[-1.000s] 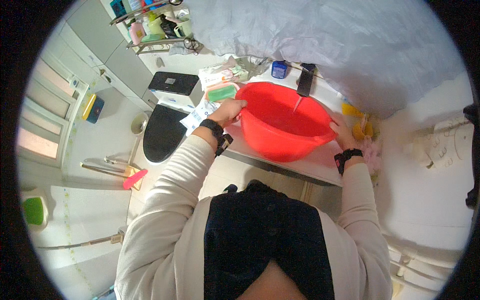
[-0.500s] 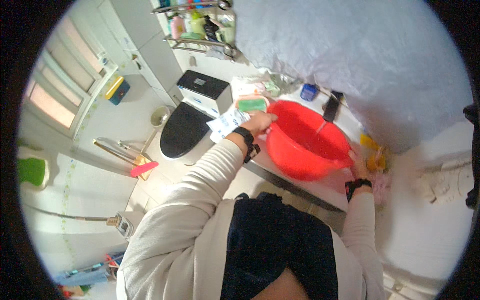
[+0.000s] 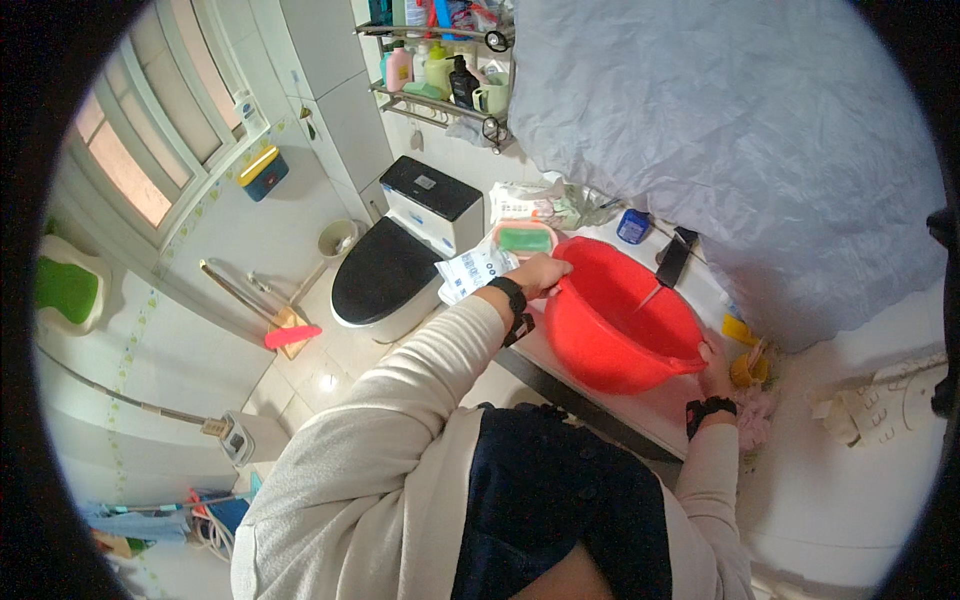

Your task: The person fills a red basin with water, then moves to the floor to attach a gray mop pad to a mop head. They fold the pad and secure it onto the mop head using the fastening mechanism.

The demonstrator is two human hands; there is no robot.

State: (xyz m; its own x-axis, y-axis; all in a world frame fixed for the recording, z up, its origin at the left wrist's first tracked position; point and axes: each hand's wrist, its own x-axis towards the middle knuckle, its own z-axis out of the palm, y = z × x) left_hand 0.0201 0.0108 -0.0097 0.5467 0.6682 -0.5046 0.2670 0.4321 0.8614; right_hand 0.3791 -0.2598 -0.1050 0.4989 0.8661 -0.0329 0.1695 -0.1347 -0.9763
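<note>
A large red plastic basin (image 3: pixel 610 350) is tilted on the white washstand, its open side facing away from me. My left hand (image 3: pixel 540 274) grips its left rim, thumb over the edge. On the opposite side my right hand (image 3: pixel 714 370) is closed round the right rim. A dark faucet (image 3: pixel 674 260) reaches over the basin, and a thin stream of water (image 3: pixel 648 300) seems to run from it into the basin. Beside my left wrist lies a white printed packet (image 3: pixel 474 274). A green soap bar (image 3: pixel 525 239) rests in a pink dish just beyond that hand.
A blue jar (image 3: pixel 633 226) stands behind the basin; yellow items (image 3: pixel 746 362) and a pink mesh sponge (image 3: pixel 754 418) lie right of it. Left is a toilet with black lid (image 3: pixel 386 270). A bottle rack (image 3: pixel 440 95) and grey plastic curtain (image 3: pixel 720 130) hang behind.
The view has shifted, so the surroundings sit lower and further right. Both hands keep their grip on the basin's rim, and the basin stays under the faucet.
</note>
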